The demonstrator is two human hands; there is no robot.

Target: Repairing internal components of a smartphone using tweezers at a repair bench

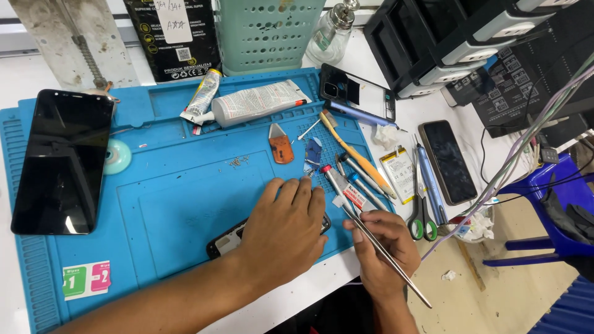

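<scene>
My left hand [286,230] lies flat over a dark opened phone [226,241] on the blue work mat [167,204], hiding most of it. My right hand [382,244] grips thin metal tweezers [385,256]; their tips point up and left toward the phone's right end, next to a small tube with a red cap [344,189].
A black phone screen [62,159] lies at the mat's left edge. Glue tubes [253,102], an orange pry tool [281,147], screwdrivers [359,173], green-handled scissors [421,213], a battery [399,173], another phone [447,162] and a phone frame [357,96] lie around. A green basket [266,31] stands behind.
</scene>
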